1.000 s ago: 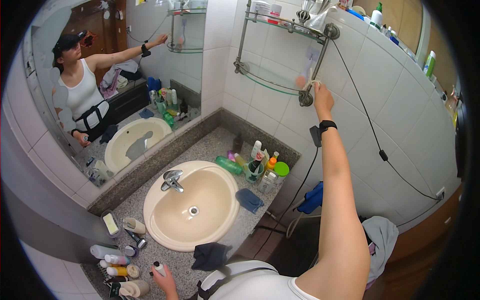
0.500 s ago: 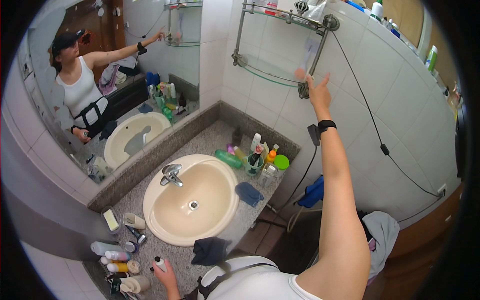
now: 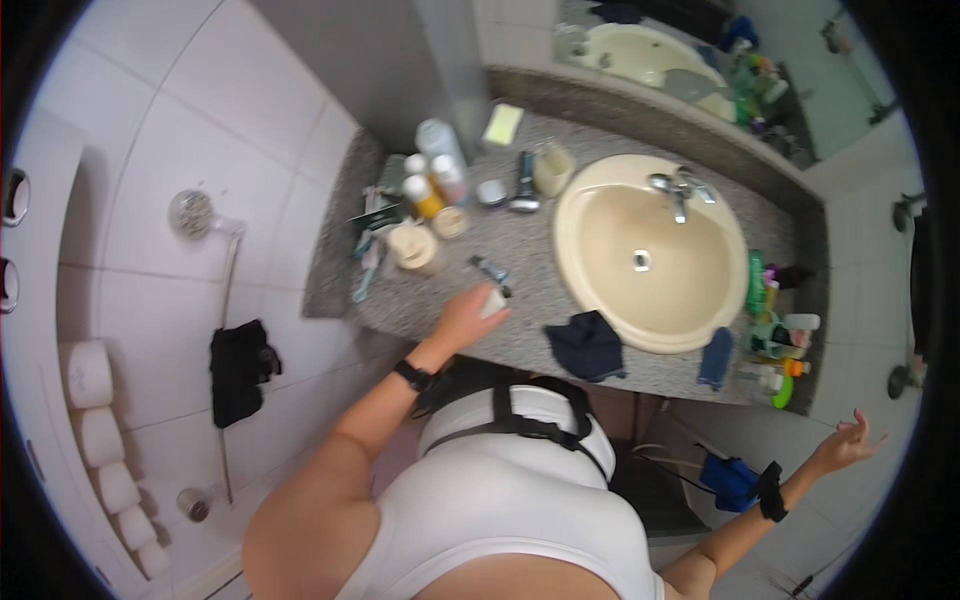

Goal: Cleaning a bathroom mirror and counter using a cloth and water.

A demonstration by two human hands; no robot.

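My left hand point(image 3: 463, 320) is over the left part of the granite counter, its fingers closed round a small white bottle point(image 3: 493, 301). Just beyond the fingertips lies a small dark-grey object point(image 3: 489, 268) whose kind I cannot make out. A wide cream jar point(image 3: 413, 246) stands to the left of that. My right hand point(image 3: 843, 446) is raised at the far right, past the counter's end and near the tiled wall. Its fingers are spread and hold nothing. Between the hands, a dark cloth point(image 3: 586, 346) lies at the counter's front edge.
A cream sink point(image 3: 568, 240) with a chrome faucet point(image 3: 680, 196) is set in the counter. Several bottles point(image 3: 424, 196) crowd the left corner, beside a black flashlight-like object point(image 3: 525, 184). Toiletries and a green cup point(image 3: 768, 338) stand at the right end. Toilet rolls point(image 3: 88, 374) line the left side.
The view has swung left and down, away from the glass shelf. My right hand has come away from the shelf's lower corner. My left hand still holds the small bottle.
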